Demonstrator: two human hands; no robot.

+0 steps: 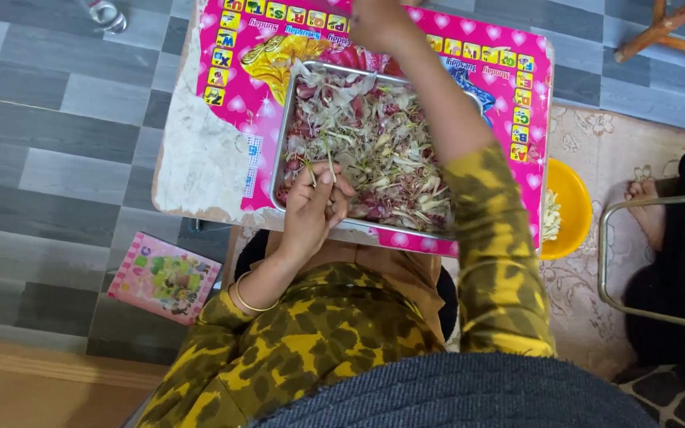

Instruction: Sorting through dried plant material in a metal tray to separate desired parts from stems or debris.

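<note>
— What did the left hand (313, 208) hold?
— Its fingers were pinched together on a thin stem (311, 170) at the tray's (283, 150) near-left corner; the stem pointed up and away from the person.
— And the right hand (376, 22)?
— Raised past the tray's far edge, partly cut off; I couldn't tell its grip.
— The tray?
— Metal, full of peelings (374, 143), its long side running away from the person, on a pink table (533, 87). A yellow bowl (572, 206) sat below right.

My left hand (315, 208) is drawn in close to my body, wrist bent, fingers curled inward. My right hand (380, 22) is stretched far forward, arm nearly straight, its fingers cut off at the frame edge.
</note>
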